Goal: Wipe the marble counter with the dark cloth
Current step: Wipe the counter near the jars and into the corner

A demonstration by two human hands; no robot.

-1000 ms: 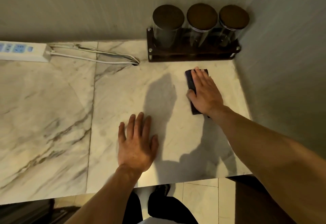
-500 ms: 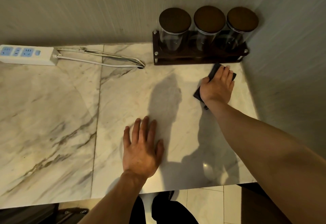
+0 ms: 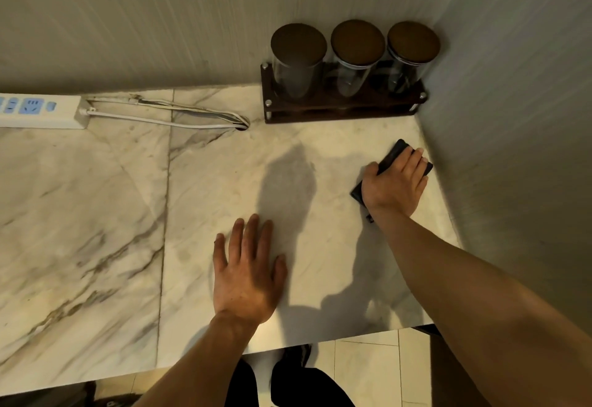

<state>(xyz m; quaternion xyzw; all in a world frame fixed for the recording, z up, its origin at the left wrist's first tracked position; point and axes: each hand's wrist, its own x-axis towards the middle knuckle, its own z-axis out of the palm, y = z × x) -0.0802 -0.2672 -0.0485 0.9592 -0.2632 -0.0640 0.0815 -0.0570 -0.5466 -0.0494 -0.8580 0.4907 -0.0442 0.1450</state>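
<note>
The marble counter (image 3: 96, 214) is white with grey-brown veins and a seam down its middle. A folded dark cloth (image 3: 392, 156) lies on it near the right wall. My right hand (image 3: 395, 183) presses flat on the cloth and covers most of it; only its far corner and left edge show. Resting palm down on the bare marble near the front edge is my left hand (image 3: 248, 272), fingers spread and nothing in it.
A dark wooden rack (image 3: 339, 111) with three lidded glass jars (image 3: 357, 57) stands in the back right corner. A white power strip (image 3: 41, 111) and its cables (image 3: 179, 118) lie along the back wall at left. The right wall borders the counter.
My right hand has slid the cloth from the counter's middle right over to the right wall, then a little back toward me. The left hand has stayed in place.
</note>
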